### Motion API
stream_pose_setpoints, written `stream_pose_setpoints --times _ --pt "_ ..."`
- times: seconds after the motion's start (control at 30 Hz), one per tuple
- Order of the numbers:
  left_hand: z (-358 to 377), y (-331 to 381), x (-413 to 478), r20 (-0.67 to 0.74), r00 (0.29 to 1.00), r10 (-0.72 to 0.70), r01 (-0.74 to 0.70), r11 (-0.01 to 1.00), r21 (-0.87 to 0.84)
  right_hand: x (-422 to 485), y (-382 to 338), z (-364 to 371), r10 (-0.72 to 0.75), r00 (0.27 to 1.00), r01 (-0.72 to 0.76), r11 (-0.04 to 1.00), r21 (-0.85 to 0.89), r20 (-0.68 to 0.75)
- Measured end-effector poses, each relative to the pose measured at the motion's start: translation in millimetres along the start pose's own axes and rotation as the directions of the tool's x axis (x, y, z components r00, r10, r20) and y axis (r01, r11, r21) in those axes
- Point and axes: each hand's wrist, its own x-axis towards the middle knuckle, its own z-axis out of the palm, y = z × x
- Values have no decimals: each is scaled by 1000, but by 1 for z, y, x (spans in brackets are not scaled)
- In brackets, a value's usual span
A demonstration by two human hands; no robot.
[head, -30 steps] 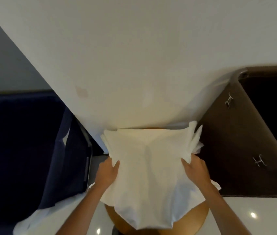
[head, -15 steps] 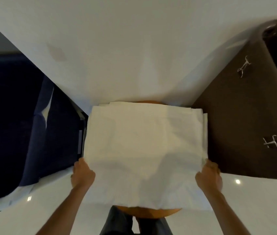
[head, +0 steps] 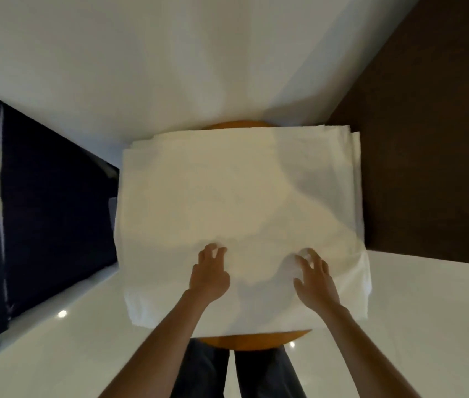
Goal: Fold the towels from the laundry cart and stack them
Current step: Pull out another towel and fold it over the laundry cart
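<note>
Your top towel [head: 227,196] lies folded flat on the stack [head: 355,179], which covers the round table [head: 256,342] almost entirely. Wood shows only at the far and near edges, and the cloth overhangs to left and right. Both hands sit on the towel's near part, side by side and apart. Your left hand [head: 209,278] has bent fingers with the tips on the cloth. Your right hand [head: 315,280] is spread, with its fingertips [head: 299,258] at a small ridge of fabric. Neither hand seems to pinch or hold anything; both look loose and unclenched, pressing at most.

This looks like the end of one towel's cycle: it is folded, placed, and now being patted flat. The layers underneath show at the right edge, slightly stepped rather than flush.

Next, smooth that ridge outward toward the near edge. Square the right side if you care about a neat pile, then lift both hands clear. After that, turn to the dark blue cart [head: 55,214] on your left for another towel. Press lightly, because the overhanging stack could slide on so small a table.
</note>
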Motion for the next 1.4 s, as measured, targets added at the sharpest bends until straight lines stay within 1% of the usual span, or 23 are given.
stream_pose_setpoints --times 0.03,0.1,0.2,0.3,0.33,0.4,0.5,0.57,0.63,0.73,0.8,0.87,1.0,1.1,1.17,1.2,1.3,1.4 --pt "5 6 4 0 1000 -1 1 999 38 0 4 2 -7 999 7 1000 8 -32" --pt "10 13 12 -52 999 -3 8 996 89 -1 13 2 12 996 -8 999 45 -91" --pt "6 29 27 -110 993 35 -24 995 96 -6 38 -5 163 963 -138 982 129 -215" --pt "0 56 41 -98 990 98 -84 987 140 -12 70 -9 301 908 -246 946 210 -291" --pt "-2 68 46 -86 988 127 -112 981 157 -12 80 -9 335 899 -267 930 253 -283" --pt "-2 96 54 -45 982 181 -170 968 187 -9 97 -8 405 895 -310 867 390 -188" --pt "2 137 63 28 970 241 -242 948 209 -1 110 -7 425 905 -341 755 560 -21" --pt "7 160 66 66 964 258 -265 945 190 7 113 -7 429 902 -359 695 623 40" --pt "11 177 67 90 962 259 -271 950 157 14 114 -6 451 891 -372 651 661 57" --pt "15 190 67 114 961 252 -267 953 144 19 113 -8 513 858 -396 638 661 19" --pt "15 193 67 123 963 240 -256 956 145 19 112 -15 540 841 -429 616 661 43" --pt "14 194 68 127 965 228 -246 958 148 18 112 -23 515 855 -433 652 622 55" --pt "11 201 68 133 968 214 -231 964 130 13 112 -29 464 886 -367 729 579 -23" --pt "10 209 70 123 967 222 -234 968 95 10 102 -28 416 909 -320 731 603 -21" --pt "10 216 71 106 966 236 -244 968 66 10 93 -29 394 917 -271 741 615 -71" --pt "9 220 71 95 966 242 -247 968 50 10 88 -29 367 923 -233 770 594 -113" --pt "5 237 73 46 972 231 -231 973 -7 2 70 -31 227 944 -97 884 458 -238" --pt "-5 259 75 4 983 184 -183 978 -96 -12 49 -34 100 951 14 930 366 -291"
